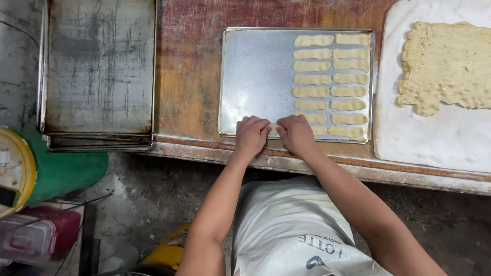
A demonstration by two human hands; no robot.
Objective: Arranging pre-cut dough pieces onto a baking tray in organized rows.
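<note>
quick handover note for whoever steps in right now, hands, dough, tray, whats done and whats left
Left hand and right hand: both fingers-down at the near edge of the metal tray, pressing a dough strip between them; the strip is mostly hidden.
Done: two columns of shaped dough pieces fill the tray's right side.
Left: the tray's left half is bare. A flat dough sheet lies on the floured white board to the right.
Stacked empty trays sit far left.
</note>
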